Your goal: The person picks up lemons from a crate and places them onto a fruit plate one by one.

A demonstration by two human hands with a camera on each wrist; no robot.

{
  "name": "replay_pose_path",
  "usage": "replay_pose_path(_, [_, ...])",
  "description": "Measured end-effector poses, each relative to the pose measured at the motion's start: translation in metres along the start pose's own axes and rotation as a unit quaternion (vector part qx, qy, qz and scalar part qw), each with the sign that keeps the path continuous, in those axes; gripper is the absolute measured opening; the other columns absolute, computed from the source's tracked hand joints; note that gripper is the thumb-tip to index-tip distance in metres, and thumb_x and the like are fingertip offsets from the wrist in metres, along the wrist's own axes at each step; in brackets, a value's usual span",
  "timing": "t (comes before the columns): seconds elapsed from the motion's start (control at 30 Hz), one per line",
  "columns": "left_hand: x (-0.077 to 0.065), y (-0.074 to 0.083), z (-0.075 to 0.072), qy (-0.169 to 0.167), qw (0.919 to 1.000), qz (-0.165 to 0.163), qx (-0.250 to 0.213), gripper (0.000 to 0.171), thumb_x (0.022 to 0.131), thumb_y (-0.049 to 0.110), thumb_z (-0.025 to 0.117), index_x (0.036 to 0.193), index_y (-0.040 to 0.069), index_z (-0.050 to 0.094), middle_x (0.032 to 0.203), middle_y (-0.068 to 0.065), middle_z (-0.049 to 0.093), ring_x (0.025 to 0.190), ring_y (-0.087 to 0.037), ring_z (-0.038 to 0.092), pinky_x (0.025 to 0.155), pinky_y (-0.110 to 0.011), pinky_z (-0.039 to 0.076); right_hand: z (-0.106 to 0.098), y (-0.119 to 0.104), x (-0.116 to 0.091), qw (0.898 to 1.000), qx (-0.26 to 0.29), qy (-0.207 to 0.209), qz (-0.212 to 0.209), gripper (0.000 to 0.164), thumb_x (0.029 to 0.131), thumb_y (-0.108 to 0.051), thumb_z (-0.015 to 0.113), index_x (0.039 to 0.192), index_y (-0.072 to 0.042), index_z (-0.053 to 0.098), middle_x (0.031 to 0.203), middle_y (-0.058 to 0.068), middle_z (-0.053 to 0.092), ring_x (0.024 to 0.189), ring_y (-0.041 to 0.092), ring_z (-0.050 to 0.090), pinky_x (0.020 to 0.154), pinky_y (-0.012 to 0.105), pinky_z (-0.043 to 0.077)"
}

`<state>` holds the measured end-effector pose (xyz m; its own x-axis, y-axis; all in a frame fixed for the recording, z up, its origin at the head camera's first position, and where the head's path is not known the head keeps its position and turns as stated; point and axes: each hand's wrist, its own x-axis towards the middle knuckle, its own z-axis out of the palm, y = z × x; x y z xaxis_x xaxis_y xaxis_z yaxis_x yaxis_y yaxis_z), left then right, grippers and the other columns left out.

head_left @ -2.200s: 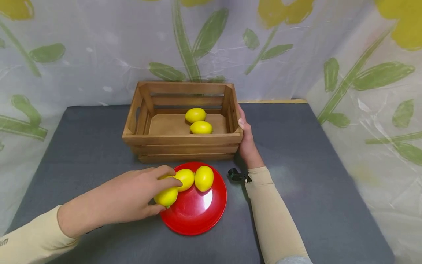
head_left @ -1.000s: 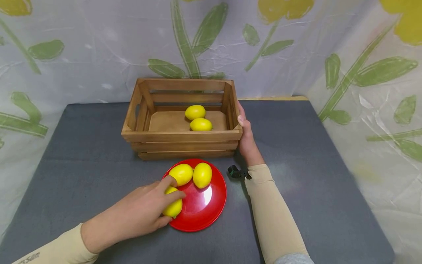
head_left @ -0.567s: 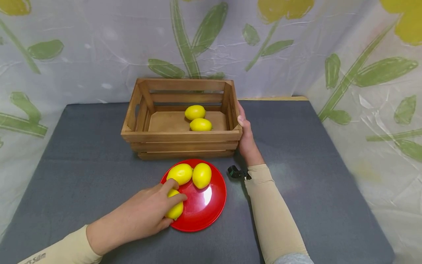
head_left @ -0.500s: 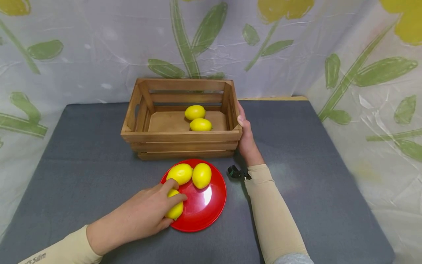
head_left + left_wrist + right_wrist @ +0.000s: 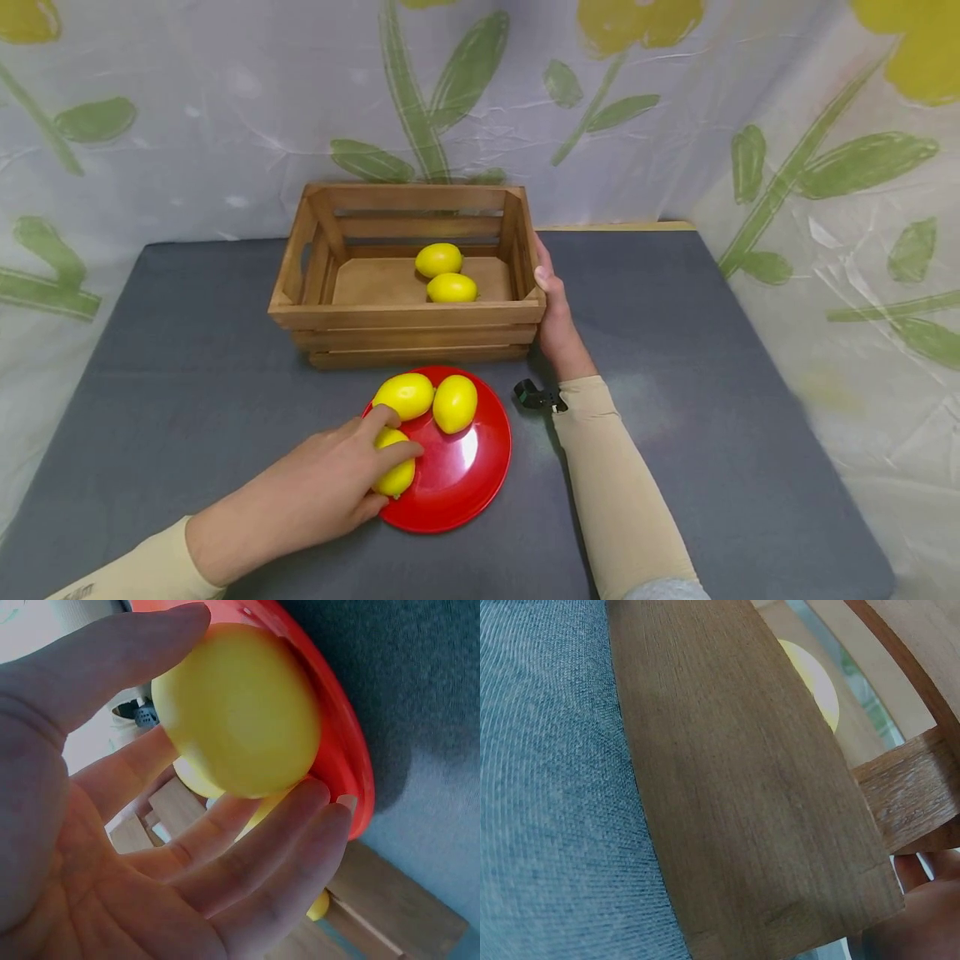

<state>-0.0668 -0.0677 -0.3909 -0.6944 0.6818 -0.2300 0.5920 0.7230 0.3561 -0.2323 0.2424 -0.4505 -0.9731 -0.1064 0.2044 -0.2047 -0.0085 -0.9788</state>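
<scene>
dark lettering (image 5: 78, 592) runs along the cream sleeve (image 5: 146, 565) of the person's left arm, at the lower edge of the head view. the final character appears to be an "m"; the preceding ones are too small and blurred to be read.

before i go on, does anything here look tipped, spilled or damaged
Nothing stands out. The wooden crate stands upright with two lemons inside, and the red plate looks flat on the table, with two more lemons lying on it. The left hand holds a fifth lemon at the plate's left side. No spill or damage shows.
</scene>
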Motion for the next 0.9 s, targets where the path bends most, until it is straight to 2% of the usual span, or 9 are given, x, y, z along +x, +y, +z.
replay_pose_path(0.23, [-0.002,0.005,-0.008,0.015,0.9998,0.010,0.012,0.064,0.078,0.029,0.097,0.136,0.030,0.070,0.134,-0.004,0.056,0.108,-0.019,0.060,0.070,-0.033,0.061,-0.001,0.000,0.000,1.000,-0.004,0.000,-0.004,0.085,0.095,-0.063,0.034,0.174,-0.035,0.018,0.181,-0.002,0.014,0.162,0.031,0.021,0.130,0.068,0.018])
replay_pose_path(0.33, [-0.005,0.006,-0.012,0.033,0.9990,0.025,0.018,0.062,0.078,0.029,0.097,0.135,0.030,0.070,0.134,-0.004,0.056,0.106,-0.019,0.062,0.070,-0.034,0.062,-0.001,0.001,0.000,1.000,-0.003,0.000,-0.001,0.086,0.095,-0.064,0.034,0.174,-0.035,0.018,0.181,-0.002,0.014,0.163,0.030,0.021,0.130,0.067,0.018])
replay_pose_path(0.47, [-0.007,0.008,-0.022,0.038,0.9985,0.033,0.022,0.060,0.081,0.032,0.096,0.135,0.032,0.070,0.133,-0.004,0.056,0.101,-0.017,0.064,0.072,-0.035,0.063,-0.001,0.001,-0.002,1.000,0.001,0.002,0.001,0.085,0.095,-0.064,0.035,0.174,-0.036,0.018,0.181,-0.003,0.014,0.162,0.030,0.022,0.130,0.066,0.018])
replay_pose_path(0.67, [-0.004,0.010,-0.048,0.040,0.9975,0.039,0.043,0.062,0.083,0.031,0.095,0.139,0.034,0.069,0.129,-0.002,0.055,0.086,-0.010,0.060,0.067,-0.026,0.057,-0.001,0.001,-0.003,1.000,0.001,0.004,0.010,0.084,0.094,-0.066,0.036,0.172,-0.040,0.020,0.180,-0.005,0.015,0.162,0.029,0.023,0.130,0.065,0.020])
replay_pose_path(0.8, [0.000,0.011,-0.074,0.042,0.9977,0.029,0.044,0.058,0.085,0.032,0.094,0.137,0.034,0.069,0.136,-0.004,0.057,0.078,-0.008,0.059,0.065,-0.025,0.056,0.000,0.002,-0.002,1.000,-0.007,0.000,0.010,0.084,0.094,-0.067,0.036,0.172,-0.041,0.019,0.180,-0.006,0.015,0.162,0.028,0.022,0.130,0.065,0.019])
replay_pose_path(0.9, [0.006,0.013,-0.094,0.037,0.9982,0.021,0.043,0.058,0.086,0.034,0.093,0.139,0.035,0.068,0.140,-0.004,0.057,0.078,-0.008,0.061,0.065,-0.025,0.056,0.001,0.001,-0.001,1.000,-0.010,0.000,0.009,0.085,0.094,-0.067,0.036,0.173,-0.040,0.019,0.181,-0.006,0.014,0.163,0.027,0.020,0.131,0.065,0.017])
